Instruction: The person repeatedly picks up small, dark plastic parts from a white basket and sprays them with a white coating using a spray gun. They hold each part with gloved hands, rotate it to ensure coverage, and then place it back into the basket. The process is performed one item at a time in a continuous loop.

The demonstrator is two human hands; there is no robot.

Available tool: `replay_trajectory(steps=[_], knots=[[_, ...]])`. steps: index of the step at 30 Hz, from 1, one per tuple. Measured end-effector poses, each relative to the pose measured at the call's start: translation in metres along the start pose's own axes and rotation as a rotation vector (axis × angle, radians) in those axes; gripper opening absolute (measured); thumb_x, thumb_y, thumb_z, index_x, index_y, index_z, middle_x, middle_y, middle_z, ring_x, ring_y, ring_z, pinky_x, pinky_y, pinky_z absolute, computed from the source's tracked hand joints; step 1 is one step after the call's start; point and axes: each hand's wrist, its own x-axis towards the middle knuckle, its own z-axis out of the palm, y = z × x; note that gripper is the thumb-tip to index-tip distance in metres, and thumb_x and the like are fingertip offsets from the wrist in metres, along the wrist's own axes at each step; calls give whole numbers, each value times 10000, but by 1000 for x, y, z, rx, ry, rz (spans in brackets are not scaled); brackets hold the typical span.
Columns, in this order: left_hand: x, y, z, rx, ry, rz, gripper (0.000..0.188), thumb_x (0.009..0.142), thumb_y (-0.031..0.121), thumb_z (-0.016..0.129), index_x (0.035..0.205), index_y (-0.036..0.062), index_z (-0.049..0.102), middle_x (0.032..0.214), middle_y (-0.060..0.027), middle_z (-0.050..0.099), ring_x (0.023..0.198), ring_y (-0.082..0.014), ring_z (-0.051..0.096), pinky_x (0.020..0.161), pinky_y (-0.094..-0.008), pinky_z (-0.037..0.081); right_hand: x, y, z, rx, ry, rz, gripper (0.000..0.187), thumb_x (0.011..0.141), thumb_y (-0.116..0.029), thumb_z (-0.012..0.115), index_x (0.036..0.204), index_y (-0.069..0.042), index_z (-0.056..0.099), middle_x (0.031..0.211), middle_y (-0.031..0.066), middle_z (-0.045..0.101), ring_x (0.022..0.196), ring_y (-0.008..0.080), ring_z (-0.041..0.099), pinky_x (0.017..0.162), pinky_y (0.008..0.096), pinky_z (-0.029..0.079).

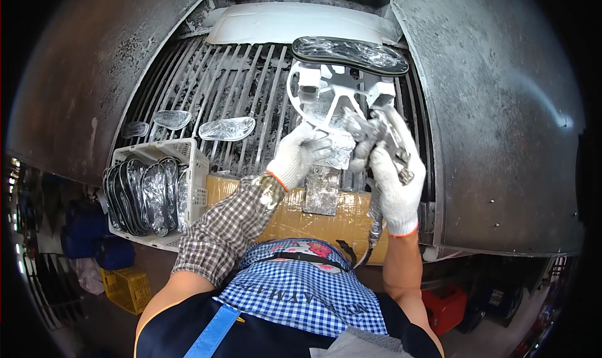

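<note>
My right hand (pixel 396 188), in a white knit glove, is wrapped round a paint-smeared metal spray gun (pixel 369 135). The gun's front is blurred and partly hidden by the fingers. Also gloved, my left hand (pixel 295 157) has its fingers bent at the near rim of a white, paint-coated wheel-shaped stand (pixel 342 97). Two block-like supports rise from that stand. Across them, at the far side, lies a dark shoe sole (pixel 351 55) with a shiny film-like surface, touched by neither hand.
A white plastic basket (pixel 199 179) at the left holds several film-covered soles (pixel 147 185). Small film-covered pieces (pixel 227 129) lie on the slatted metal grate (pixel 241 88). Metal booth walls (pixel 489 126) rise on both sides. Taped brown cardboard (pixel 282 213) covers the near edge.
</note>
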Motion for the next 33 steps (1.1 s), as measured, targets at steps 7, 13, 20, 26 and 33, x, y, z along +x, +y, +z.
replay_trajectory(steps=[7, 13, 20, 26, 33], knots=[[1, -7, 15, -47, -43, 2, 275, 1050, 148, 529, 1258, -12, 610, 1134, -147, 714, 991, -252, 733, 867, -409, 632, 27, -7, 28, -44, -96, -188, 616, 979, 10, 718, 1554, 67, 503, 1536, 208, 565, 1363, 253, 603, 1139, 368, 487], [4, -13, 20, -27, -42, -7, 341, 1062, 124, 513, 1351, -47, 571, 1252, -197, 697, 1077, -305, 732, 939, -459, 637, 33, -7, 28, -150, -33, -234, 579, 1033, -28, 618, 1580, 78, 463, 1481, 178, 630, 1226, 160, 648, 1069, 309, 512], [16, -20, 5, -85, -54, -19, 367, 1036, 81, 559, 1356, -96, 544, 1264, -281, 682, 1095, -410, 730, 973, -518, 639, 34, 4, 18, -89, 66, -192, 561, 1008, -13, 689, 1538, 72, 523, 1456, 204, 652, 1269, 209, 657, 1069, 329, 525], [14, -20, 2, -57, -82, -33, 444, 1036, 115, 548, 1420, -101, 498, 1385, -323, 614, 1187, -441, 685, 1017, -568, 604, 32, 9, 11, 69, 126, -107, 577, 1031, -31, 677, 1561, 84, 483, 1470, 204, 640, 1222, 188, 670, 1037, 310, 535], [7, -17, 9, -42, -38, -53, 445, 1019, 129, 593, 1395, -98, 521, 1337, -321, 640, 1146, -440, 687, 1000, -569, 604, 30, 3, 6, -17, 185, -96, 564, 1034, -17, 663, 1560, 81, 483, 1455, 186, 653, 1232, 173, 662, 1042, 305, 525]])
